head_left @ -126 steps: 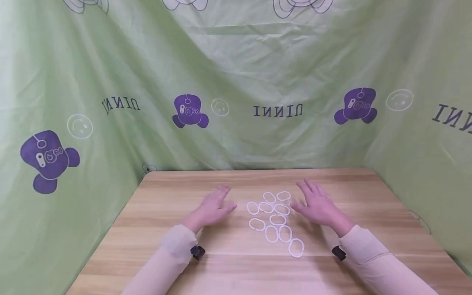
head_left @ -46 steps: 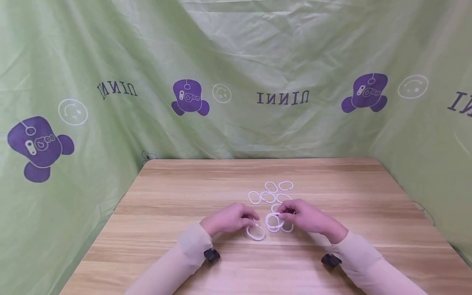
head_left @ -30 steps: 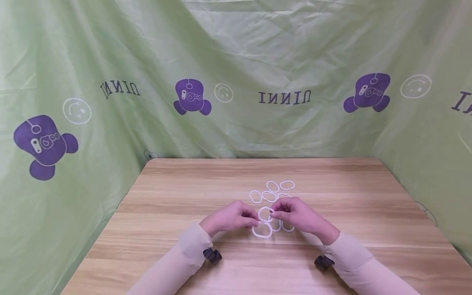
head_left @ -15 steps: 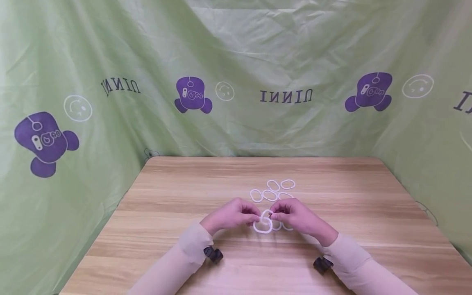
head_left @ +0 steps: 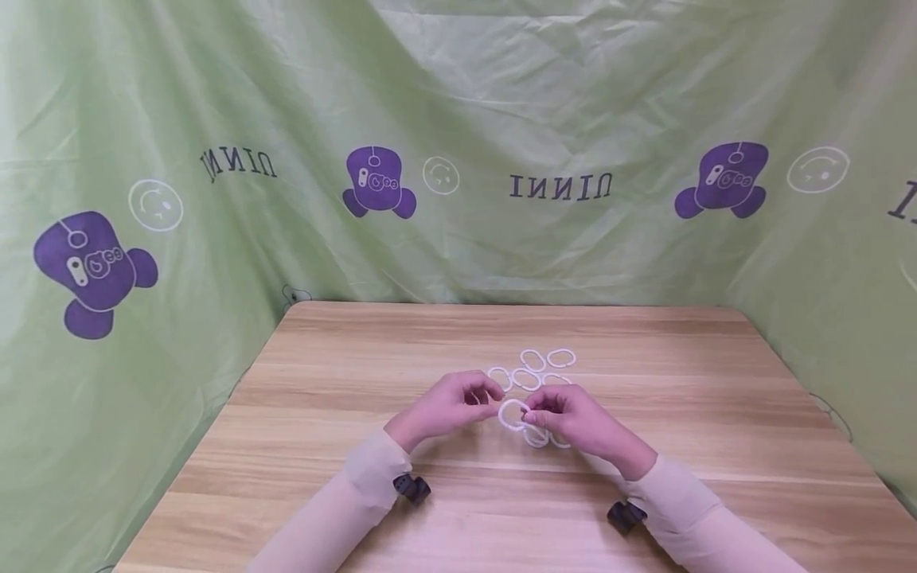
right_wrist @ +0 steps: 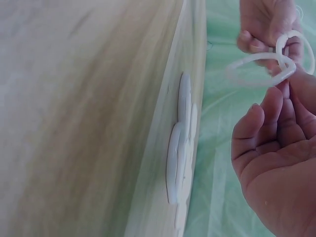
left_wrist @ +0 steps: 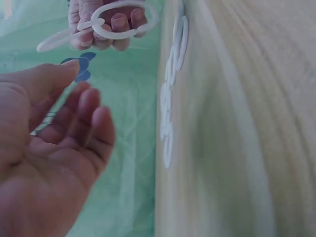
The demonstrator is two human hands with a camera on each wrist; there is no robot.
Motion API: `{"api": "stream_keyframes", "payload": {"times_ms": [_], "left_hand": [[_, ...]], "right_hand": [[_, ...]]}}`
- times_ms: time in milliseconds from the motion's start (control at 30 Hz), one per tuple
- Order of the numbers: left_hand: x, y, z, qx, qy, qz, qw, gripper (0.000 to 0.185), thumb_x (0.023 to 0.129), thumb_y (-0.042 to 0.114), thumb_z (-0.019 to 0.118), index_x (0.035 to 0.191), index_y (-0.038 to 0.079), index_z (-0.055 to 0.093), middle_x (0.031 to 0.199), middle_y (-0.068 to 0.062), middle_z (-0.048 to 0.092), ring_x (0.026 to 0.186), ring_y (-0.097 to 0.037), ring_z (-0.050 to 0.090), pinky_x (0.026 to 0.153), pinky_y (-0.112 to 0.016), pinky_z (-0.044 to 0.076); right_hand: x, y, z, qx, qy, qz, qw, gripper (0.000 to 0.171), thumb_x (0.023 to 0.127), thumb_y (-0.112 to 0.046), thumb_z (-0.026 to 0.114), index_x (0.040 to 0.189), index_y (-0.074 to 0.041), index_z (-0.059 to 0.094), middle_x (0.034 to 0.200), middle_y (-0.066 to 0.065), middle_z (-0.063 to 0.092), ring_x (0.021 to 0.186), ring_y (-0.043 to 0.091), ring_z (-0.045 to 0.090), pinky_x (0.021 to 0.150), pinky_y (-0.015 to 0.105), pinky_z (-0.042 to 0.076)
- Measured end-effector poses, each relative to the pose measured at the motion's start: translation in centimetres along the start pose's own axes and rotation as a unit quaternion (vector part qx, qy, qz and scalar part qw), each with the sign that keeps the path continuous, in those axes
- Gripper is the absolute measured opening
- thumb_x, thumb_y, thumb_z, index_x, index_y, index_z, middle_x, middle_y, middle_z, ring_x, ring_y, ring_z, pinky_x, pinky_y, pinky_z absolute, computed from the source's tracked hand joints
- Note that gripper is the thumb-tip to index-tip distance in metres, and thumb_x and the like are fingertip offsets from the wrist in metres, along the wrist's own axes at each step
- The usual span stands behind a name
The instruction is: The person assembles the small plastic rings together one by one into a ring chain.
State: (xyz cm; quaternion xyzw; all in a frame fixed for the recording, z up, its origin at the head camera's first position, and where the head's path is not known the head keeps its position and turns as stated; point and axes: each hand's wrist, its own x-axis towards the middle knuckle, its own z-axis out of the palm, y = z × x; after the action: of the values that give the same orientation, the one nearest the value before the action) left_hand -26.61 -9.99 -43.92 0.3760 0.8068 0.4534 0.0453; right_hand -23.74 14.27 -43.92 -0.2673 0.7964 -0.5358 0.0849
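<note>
Past two dark wrist cameras (head_left: 413, 489), the left hand (head_left: 446, 406) curves loosely, fingers parted, beside two linked white rings (left_wrist: 98, 22) pinched by the right hand (head_left: 589, 423), which partly hides loose rings (right_wrist: 174, 158) on the table (head_left: 372, 342); a green curtain (head_left: 466, 255) hangs beyond.

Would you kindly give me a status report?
Left hand empty. Right hand holds two linked white rings. Loose rings on table; no obstruction seen.

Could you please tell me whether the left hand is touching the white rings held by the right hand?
Apart: the left wrist view shows green backdrop between the left hand and both held rings.
</note>
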Motion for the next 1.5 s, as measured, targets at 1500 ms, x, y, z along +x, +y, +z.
{"api": "stream_keyframes", "payload": {"times_ms": [1500], "left_hand": [[-0.2,0.1,-0.8,-0.06,0.084,-0.032,0.9941,0.012,0.08,0.026,0.07,0.087,0.016,0.07,0.078,0.004,0.065,0.069,-0.013,0.059,0.06,-0.027,0.049]], "right_hand": [[0.5,3.0,-4.1,-0.293,-0.053,0.092,0.95,0.016,0.073,-0.013,0.072,0.081,-0.012,0.058,0.068,-0.004,0.051,0.062,0.013,0.046,0.06,0.03,0.039]]}}
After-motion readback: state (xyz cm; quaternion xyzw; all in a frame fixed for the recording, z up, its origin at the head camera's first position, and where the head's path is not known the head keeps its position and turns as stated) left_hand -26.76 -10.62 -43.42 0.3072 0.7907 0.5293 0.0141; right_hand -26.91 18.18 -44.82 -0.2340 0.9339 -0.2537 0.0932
